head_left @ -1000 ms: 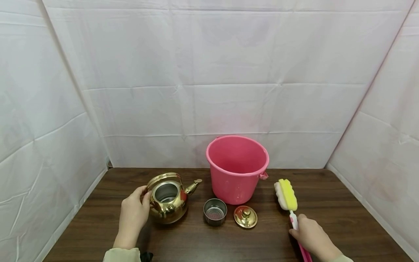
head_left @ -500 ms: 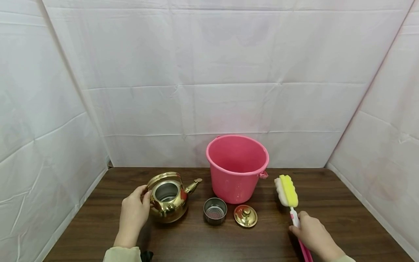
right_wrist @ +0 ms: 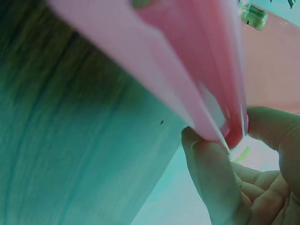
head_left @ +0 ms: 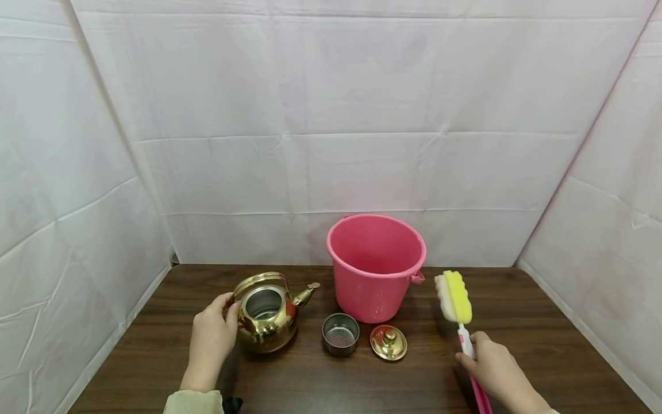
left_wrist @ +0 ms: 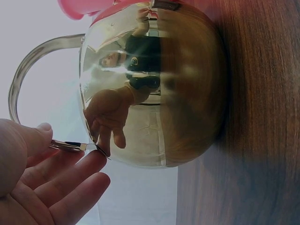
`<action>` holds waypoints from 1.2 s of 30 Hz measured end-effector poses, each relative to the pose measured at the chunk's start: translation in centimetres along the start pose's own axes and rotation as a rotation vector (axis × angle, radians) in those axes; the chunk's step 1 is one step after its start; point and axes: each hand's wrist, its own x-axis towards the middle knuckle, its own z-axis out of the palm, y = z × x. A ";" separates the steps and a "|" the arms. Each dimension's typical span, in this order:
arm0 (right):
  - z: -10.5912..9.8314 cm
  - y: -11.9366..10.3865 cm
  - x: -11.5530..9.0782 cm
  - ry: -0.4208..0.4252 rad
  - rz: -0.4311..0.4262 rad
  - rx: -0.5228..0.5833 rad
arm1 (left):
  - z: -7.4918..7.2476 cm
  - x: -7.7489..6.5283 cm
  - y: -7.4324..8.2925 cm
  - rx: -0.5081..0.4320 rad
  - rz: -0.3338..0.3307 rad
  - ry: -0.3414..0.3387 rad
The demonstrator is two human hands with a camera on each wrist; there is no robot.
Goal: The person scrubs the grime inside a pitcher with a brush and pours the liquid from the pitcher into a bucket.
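A shiny gold kettle [head_left: 269, 338] stands upright on the table, its lid off and its spout pointing right. My left hand [head_left: 214, 342] pinches the base of the kettle's arched handle [left_wrist: 33, 56] between thumb and fingers. On the right, my right hand [head_left: 497, 365] grips a sponge brush [head_left: 456, 299] with a yellow and white head. Its pink and white handle [right_wrist: 197, 61] is held between thumb and fingers in the right wrist view. The brush head points away from me and appears raised off the table. A gold lid [head_left: 388, 342] and a metal strainer cup [head_left: 340, 334] lie between the hands.
A pink bucket [head_left: 373, 296] stands behind the strainer and lid. White cloth walls [head_left: 351, 172] close off the back and both sides of the dark wooden table [head_left: 320, 385]. A small black item [head_left: 233, 404] shows beside the left sleeve.
The brush head has moved slightly upward and away, with my right hand shifting a little along with it. My left hand and the kettle have stayed still.
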 end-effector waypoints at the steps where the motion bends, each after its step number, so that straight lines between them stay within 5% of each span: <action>1: 0.0 0.0 0.0 0.000 0.001 0.002 | 0.0 0.0 0.0 0.000 0.000 -0.001; 36: -0.9 -1.3 -1.0 0.094 -0.026 0.008 | 0.1 0.0 -0.1 -0.002 -0.012 -0.001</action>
